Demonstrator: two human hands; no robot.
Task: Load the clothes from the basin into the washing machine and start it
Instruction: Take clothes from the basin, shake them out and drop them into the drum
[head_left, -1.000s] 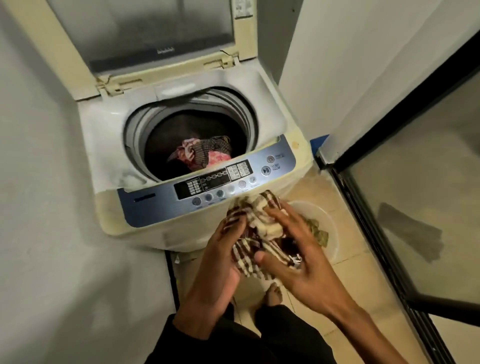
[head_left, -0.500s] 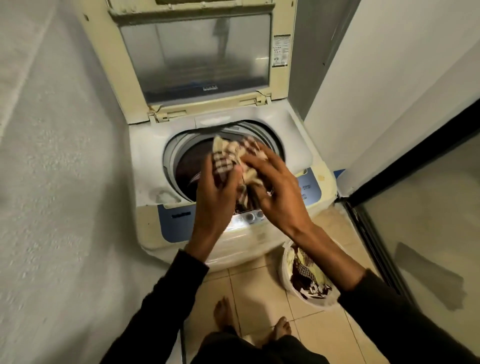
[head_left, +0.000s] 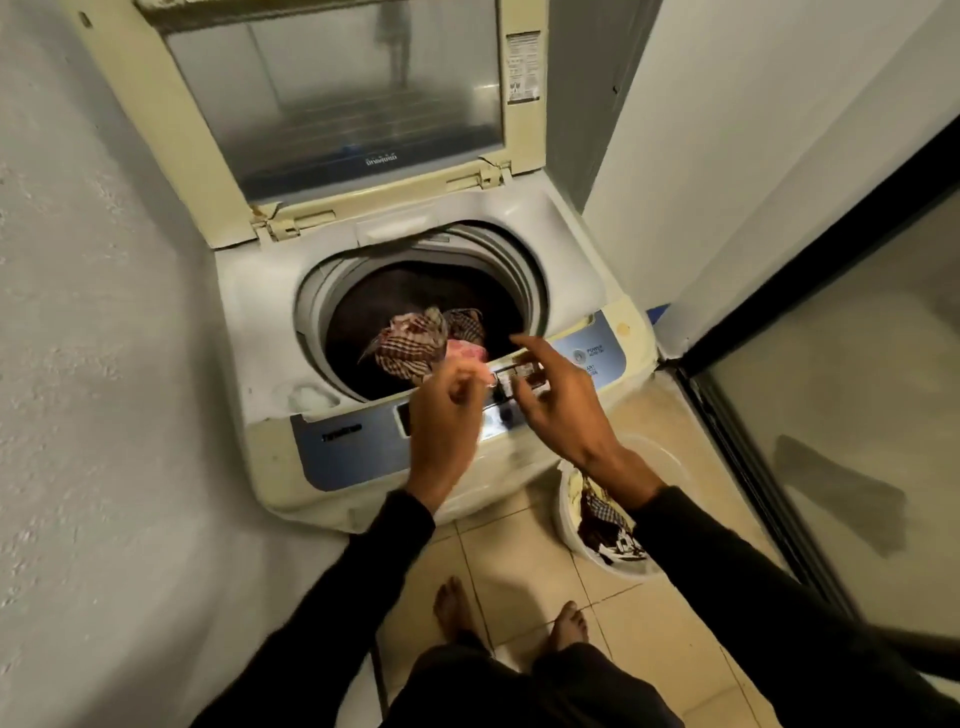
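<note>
Head view — crumpled checked cloth (head_left: 410, 345) in drum (head_left: 311, 332)

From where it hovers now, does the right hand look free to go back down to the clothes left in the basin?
Probably yes. The right hand is empty over the control panel, and the basin sits on the floor just below its forearm, its clothes uncovered.

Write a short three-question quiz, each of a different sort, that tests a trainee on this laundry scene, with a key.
1. True or false: the washing machine lid stands open.
2. Where is the basin? A. on the machine B. on the floor by the machine's front right corner C. in the hands
3. Fill in: the checked cloth lies in the ____.

Key: 1 true; 2 B; 3 drum. The left hand and right hand hold nothing.
</note>
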